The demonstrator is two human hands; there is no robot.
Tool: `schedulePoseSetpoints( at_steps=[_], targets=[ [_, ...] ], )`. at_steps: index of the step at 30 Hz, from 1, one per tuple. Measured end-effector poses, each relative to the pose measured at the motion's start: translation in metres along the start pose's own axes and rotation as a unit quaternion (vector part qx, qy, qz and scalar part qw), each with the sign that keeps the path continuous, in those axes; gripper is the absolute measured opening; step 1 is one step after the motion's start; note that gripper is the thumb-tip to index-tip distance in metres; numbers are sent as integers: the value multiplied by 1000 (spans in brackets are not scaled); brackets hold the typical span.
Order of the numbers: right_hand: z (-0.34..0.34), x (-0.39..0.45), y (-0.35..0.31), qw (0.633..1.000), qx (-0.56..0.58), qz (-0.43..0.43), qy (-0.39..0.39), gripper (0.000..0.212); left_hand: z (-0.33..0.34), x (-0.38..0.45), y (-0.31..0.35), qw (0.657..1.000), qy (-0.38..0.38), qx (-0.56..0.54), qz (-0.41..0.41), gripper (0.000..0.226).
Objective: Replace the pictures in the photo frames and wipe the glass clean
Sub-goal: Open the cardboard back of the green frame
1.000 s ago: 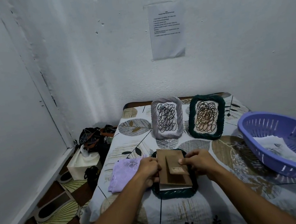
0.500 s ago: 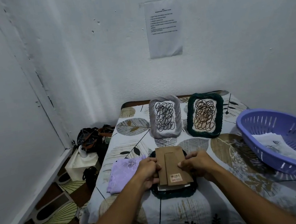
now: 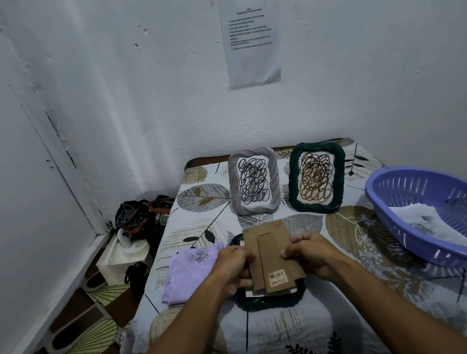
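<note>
A dark green photo frame (image 3: pixel 268 303) lies face down on the patterned table near me. Its brown cardboard backing board (image 3: pixel 269 256), with a stand flap and barcode sticker, sits on top of it, and a white sheet edge shows under the board's near end. My left hand (image 3: pixel 233 264) grips the board's left edge, and my right hand (image 3: pixel 309 251) grips its right edge. Behind stand a grey frame (image 3: pixel 254 181) and a second dark green frame (image 3: pixel 317 176), both upright with scribble pictures. A lilac cloth (image 3: pixel 189 267) lies just left of my left hand.
A purple plastic basket (image 3: pixel 439 218) with white papers inside sits at the right of the table (image 3: pixel 364 323). Left of the table, on the floor, are a white box (image 3: pixel 124 258) and dark bags (image 3: pixel 139 216). A printed sheet (image 3: pixel 249 38) hangs on the wall.
The stand flap, raised and skewed a second ago, now lies flat and straight on the backing board. Both hands have stayed at the board's sides.
</note>
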State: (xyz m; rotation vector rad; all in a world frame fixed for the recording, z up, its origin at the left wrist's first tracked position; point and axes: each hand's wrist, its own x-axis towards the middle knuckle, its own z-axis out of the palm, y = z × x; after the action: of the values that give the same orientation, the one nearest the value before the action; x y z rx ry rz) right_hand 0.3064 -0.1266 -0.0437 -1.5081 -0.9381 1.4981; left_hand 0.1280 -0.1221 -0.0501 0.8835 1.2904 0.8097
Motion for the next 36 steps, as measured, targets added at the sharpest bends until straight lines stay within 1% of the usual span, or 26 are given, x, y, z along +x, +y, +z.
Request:
schedulePoseSetpoints(
  at_steps=[3,6,8,10,12,13,14,15,16,17,18,20,22,23,26,29,31,34,36],
  targets=[
    [-1,0,2,999,38,6,-12,27,2,-1,1,1000,1,22,3,21],
    [-10,-2,-1,998,67,9,-1,41,5,-4,2,999,-5,42,18,10],
    [-23,-4,-4,997,71,6,11,44,8,-7,4,997,0,65,32,7],
    [-39,-6,-6,997,67,4,29,42,10,-7,5,994,8,104,43,22],
    [-56,-9,-8,997,60,1,51,35,13,-5,4,978,16,193,81,39],
    [-64,-10,-8,997,57,0,57,32,13,-3,3,956,20,266,121,45],
    [-72,-11,-8,996,54,1,64,30,14,-2,3,921,21,350,169,51],
    [-79,-12,-7,996,48,3,72,30,15,0,2,878,15,428,215,57],
    [-85,-13,-6,996,42,7,78,32,16,0,2,837,-2,487,251,62],
    [-90,-13,-4,996,37,13,83,35,17,0,1,804,-31,528,273,69],
    [-93,-13,-2,996,34,19,86,36,17,2,0,777,-63,560,280,76],
    [-96,-15,1,996,19,34,86,36,18,4,-2,731,-113,619,265,89],
    [-95,-17,3,995,0,43,85,35,17,7,-7,691,-131,665,252,96],
    [-94,-17,3,995,-8,45,83,35,17,8,-9,680,-133,676,251,99],
    [-91,-16,2,994,-35,48,91,40,16,10,-13,668,-138,689,246,103],
    [-89,-13,1,989,-89,45,106,39,14,11,-14,673,-139,684,244,104],
    [-87,-12,1,982,-144,35,115,33,14,11,-14,676,-141,682,243,104],
    [-85,-8,2,958,-255,19,131,25,14,11,-15,678,-139,680,244,105],
    [-86,-6,1,937,-320,20,142,26,14,11,-15,680,-139,676,247,104]
  ],
)
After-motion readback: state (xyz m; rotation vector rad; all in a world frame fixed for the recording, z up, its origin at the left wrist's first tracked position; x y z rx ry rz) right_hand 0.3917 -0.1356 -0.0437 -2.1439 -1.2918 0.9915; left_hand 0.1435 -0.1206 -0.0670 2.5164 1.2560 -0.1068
